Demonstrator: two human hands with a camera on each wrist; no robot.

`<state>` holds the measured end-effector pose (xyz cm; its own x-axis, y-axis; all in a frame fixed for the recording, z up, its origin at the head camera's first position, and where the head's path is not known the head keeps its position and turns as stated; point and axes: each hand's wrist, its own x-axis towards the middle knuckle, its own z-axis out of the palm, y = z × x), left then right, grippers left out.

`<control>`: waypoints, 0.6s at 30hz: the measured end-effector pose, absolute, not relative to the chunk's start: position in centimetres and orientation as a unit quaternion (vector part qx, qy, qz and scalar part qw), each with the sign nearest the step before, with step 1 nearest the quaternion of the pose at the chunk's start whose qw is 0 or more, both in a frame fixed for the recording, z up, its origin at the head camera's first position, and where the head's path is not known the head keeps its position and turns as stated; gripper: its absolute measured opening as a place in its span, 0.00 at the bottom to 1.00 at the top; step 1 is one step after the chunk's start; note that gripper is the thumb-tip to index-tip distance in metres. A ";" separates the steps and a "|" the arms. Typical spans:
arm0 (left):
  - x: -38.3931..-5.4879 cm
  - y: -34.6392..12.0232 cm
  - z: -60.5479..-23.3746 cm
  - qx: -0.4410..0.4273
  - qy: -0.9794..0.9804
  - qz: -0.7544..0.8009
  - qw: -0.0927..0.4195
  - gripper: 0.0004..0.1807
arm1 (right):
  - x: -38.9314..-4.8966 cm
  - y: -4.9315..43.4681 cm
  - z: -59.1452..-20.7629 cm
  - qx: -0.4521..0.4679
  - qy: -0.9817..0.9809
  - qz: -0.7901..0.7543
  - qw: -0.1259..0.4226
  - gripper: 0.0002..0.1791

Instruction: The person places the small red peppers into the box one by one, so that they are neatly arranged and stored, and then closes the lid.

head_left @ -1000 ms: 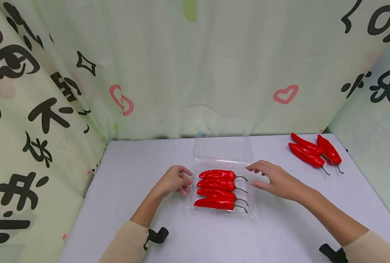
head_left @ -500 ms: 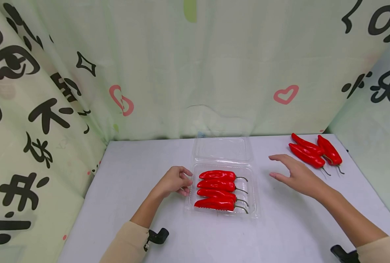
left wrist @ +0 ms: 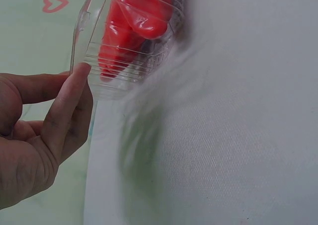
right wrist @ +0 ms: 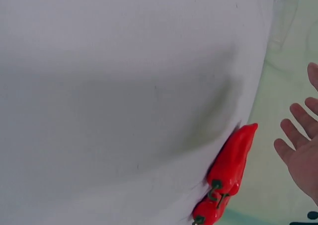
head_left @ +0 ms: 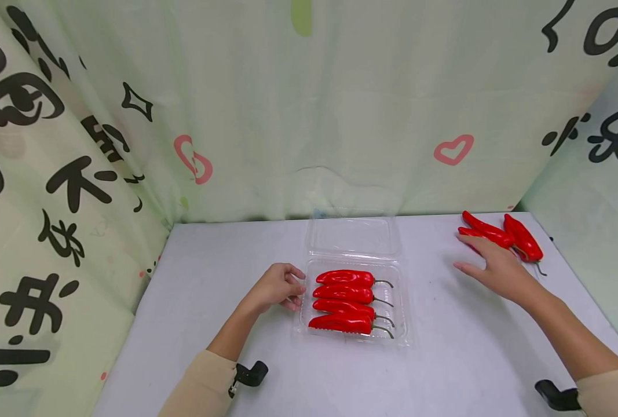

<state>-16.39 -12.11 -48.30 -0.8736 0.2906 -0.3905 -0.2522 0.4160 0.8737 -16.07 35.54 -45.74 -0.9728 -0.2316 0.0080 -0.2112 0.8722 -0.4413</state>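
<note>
Several red chili peppers (head_left: 342, 293) with green stems lie side by side in a clear plastic clamshell box (head_left: 401, 307), whose lid (head_left: 354, 236) is folded back away from the person. At the box's left side my left hand (head_left: 273, 288) pinches the rim; the left wrist view shows the thumb and fingertips (left wrist: 82, 72) meeting on the thin edge. Three loose red peppers (head_left: 521, 236) are at the table's far right. Over the nearest of them my right hand (head_left: 498, 271) hovers with spread fingers, hiding part of it. The right wrist view shows that hand (right wrist: 303, 150) holding nothing.
A white cloth covers the table (head_left: 225, 249). Pale green printed curtains (head_left: 267, 116) hang behind it and along both sides. A dark wrist camera (head_left: 251, 373) is strapped to the left forearm, and another (head_left: 556, 397) to the right.
My right hand has moved away from the box's right side, to the right, and now covers part of the nearest loose pepper. The left hand and box have stayed in place.
</note>
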 end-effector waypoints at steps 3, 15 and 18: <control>-16.4 -12.1 -48.4 0.012 0.805 0.538 0.250 0.17 | -16.4 36.4 -45.8 -0.103 0.971 -0.216 0.023 0.48; -16.4 -12.1 -48.3 0.009 0.804 0.538 0.254 0.16 | -17.8 39.4 -46.5 -0.052 0.978 -0.204 0.009 0.47; -16.4 -12.1 -48.3 0.010 0.804 0.537 0.254 0.16 | -18.1 39.8 -46.7 -0.043 0.978 -0.202 0.012 0.47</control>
